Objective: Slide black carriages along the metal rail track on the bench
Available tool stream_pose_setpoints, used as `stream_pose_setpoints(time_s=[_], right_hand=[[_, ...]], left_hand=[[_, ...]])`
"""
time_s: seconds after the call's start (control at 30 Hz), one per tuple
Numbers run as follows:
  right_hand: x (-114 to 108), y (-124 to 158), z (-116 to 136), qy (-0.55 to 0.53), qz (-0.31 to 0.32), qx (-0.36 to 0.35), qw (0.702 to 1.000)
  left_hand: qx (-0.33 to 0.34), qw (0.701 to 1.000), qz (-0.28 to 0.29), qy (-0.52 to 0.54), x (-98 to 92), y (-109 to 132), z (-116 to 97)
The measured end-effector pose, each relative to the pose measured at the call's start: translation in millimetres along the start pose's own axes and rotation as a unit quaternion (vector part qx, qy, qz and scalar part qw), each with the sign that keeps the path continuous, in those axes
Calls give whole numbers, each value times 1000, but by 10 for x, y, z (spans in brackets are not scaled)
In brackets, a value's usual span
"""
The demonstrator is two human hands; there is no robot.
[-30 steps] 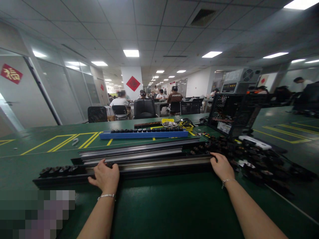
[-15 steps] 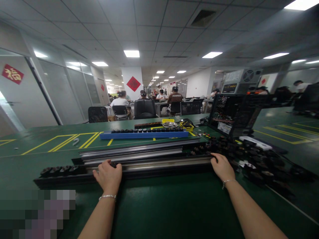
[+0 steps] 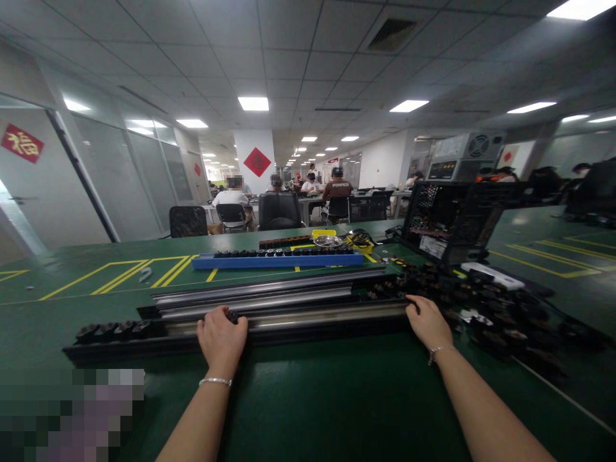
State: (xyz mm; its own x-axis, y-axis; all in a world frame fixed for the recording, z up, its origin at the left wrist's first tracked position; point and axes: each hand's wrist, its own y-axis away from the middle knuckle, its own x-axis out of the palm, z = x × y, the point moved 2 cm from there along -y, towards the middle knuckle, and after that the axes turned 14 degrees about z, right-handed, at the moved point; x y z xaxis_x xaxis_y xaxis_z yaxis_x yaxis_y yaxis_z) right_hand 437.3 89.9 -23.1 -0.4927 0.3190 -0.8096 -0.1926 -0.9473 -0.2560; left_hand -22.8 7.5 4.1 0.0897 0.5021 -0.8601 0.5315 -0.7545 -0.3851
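Observation:
A long black rail with a shiny metal channel (image 3: 317,317) lies across the green table in front of me. Several small black parts (image 3: 113,330) sit in a row at its left end. My left hand (image 3: 221,337) is closed over the channel, thumb and fingers around a small black part (image 3: 232,317), mostly hidden. At the rail's right end my right hand (image 3: 430,324) grips the rail with thumb and fingers. Just behind, two more metal-lined rails (image 3: 260,296) lie parallel to it.
A blue tray (image 3: 279,261) of black parts stands farther back, near a metal dish (image 3: 328,241). Many loose black parts (image 3: 500,321) are heaped at right, before an opened computer case (image 3: 450,221). Yellow tape (image 3: 120,276) marks the table. People (image 3: 234,199) sit beyond.
My left hand has slid right along the channel with the small black part, away from the row at the left end. The right hand has stayed on the rail's right end.

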Motion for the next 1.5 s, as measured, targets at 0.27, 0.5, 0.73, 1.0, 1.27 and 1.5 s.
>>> stream_pose_setpoints(time_s=[0.27, 0.5, 0.73, 1.0, 1.27, 1.5], right_hand=[[-11, 10, 18, -8, -3, 6, 1000], [-10, 1, 7, -7, 5, 6, 1000], [-6, 0, -13, -5, -7, -2, 1000], [-1, -9, -10, -3, 4, -4, 1000], [9, -7, -19, -13, -9, -7, 1000], [-12, -2, -3, -15, 8, 9, 1000]], left_hand=[[19, 999, 29, 16, -16, 38, -114], [38, 998, 41, 21, 7, 53, -152], [69, 996, 48, 38, 1, 99, -241], [68, 993, 76, 66, -11, 115, -271], [60, 983, 109, 138, 14, 168, -331], [58, 973, 127, 184, 20, 178, -328]])
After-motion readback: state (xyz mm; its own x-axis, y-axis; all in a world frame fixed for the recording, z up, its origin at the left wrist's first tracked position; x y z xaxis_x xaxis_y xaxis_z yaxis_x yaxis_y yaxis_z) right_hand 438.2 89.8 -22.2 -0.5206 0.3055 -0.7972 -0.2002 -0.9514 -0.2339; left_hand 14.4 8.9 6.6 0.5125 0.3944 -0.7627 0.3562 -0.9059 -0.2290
